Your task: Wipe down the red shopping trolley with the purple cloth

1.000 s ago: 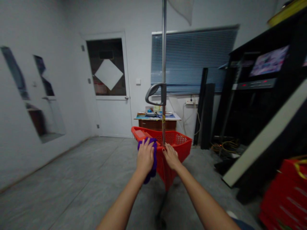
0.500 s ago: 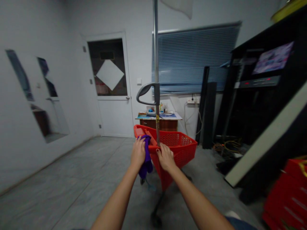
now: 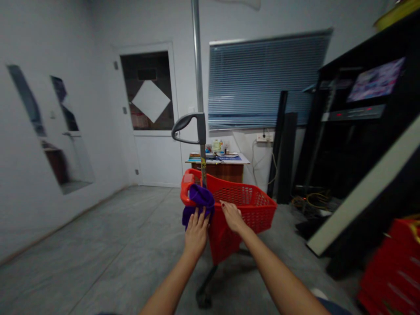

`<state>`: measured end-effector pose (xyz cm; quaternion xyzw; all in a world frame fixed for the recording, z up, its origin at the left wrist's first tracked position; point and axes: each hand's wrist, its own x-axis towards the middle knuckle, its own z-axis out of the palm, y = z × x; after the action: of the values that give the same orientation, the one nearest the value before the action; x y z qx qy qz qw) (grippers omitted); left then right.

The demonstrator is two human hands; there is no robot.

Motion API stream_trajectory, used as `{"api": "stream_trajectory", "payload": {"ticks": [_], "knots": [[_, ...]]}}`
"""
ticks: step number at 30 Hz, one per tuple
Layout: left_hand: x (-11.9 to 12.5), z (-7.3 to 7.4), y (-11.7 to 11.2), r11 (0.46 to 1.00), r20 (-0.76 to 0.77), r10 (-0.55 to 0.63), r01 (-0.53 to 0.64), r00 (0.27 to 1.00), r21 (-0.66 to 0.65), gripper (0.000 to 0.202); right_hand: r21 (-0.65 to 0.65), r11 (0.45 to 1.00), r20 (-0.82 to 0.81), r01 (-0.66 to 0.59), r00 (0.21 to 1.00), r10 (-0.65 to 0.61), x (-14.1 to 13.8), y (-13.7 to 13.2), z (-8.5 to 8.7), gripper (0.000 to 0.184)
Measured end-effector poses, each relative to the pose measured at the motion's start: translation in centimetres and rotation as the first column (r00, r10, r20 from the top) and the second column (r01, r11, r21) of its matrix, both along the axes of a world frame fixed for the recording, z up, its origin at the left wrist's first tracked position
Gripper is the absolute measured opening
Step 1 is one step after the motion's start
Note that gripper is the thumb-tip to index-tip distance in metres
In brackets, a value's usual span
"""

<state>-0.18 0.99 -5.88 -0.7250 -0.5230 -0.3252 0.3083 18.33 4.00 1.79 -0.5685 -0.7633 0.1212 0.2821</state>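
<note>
A red plastic mesh basket (image 3: 243,210) stands on a wheeled trolley frame, with a metal pole (image 3: 197,57) rising from it to a grey curved handle (image 3: 188,129). My left hand (image 3: 197,232) presses a crumpled purple cloth (image 3: 198,203) against the basket's left corner and holds it there. My right hand (image 3: 232,216) rests on the basket's near rim, its fingers curled over the edge. The cloth hides part of that corner. A black wheel (image 3: 202,299) shows under the basket.
Behind the basket stands a wooden desk (image 3: 216,168) with small items on it. Black shelving with a screen (image 3: 376,81) is at right, with cables (image 3: 310,201) on the floor nearby. Red baskets (image 3: 392,271) are stacked at lower right. A door (image 3: 151,113) is at the back.
The cloth has moved from the basket's inner rim over to its left corner, with my left hand lower. The basket has turned and its pole has shifted left in view.
</note>
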Motion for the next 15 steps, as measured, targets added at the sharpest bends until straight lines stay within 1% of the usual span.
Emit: {"api": "stream_trajectory", "payload": {"ticks": [2,4,7,9,11,13,15], "knots": [[-0.3,0.7,0.3,0.999,-0.084,-0.052,0.051,0.995,-0.015,0.049,0.005,1.0,0.006,-0.022,1.0,0.022,-0.1,-0.2,0.1,0.058],[-0.2,2.3,0.3,0.996,-0.118,-0.083,0.079,0.989,-0.043,0.053,0.021,0.999,0.024,-0.047,0.999,0.047,-0.2,-0.2,0.1,0.056],[0.7,5.2,0.2,0.992,-0.067,-0.068,0.061,0.995,-0.107,0.054,0.052,0.996,0.068,-0.068,0.996,0.064,0.2,0.0,-0.2,0.052],[1.6,6.6,0.3,0.988,-0.013,-0.058,0.056,0.998,-0.146,0.051,0.066,0.997,0.095,-0.04,0.995,0.034,0.9,0.3,-0.6,0.052],[2.6,7.1,0.7,0.984,0.029,-0.048,0.052,0.998,-0.168,0.048,0.072,0.997,0.116,0.019,0.993,-0.028,2.1,0.6,-1.1,0.054],[3.5,7.1,1.3,0.982,0.041,-0.037,0.044,0.999,-0.186,0.046,0.072,0.994,0.136,0.086,0.986,-0.095,3.4,0.7,-1.7,0.054],[4.3,6.8,1.9,0.976,0.009,-0.052,0.053,0.999,-0.213,0.045,0.072,0.989,0.157,0.127,0.978,-0.137,4.5,0.6,-2.3,0.053]]}}
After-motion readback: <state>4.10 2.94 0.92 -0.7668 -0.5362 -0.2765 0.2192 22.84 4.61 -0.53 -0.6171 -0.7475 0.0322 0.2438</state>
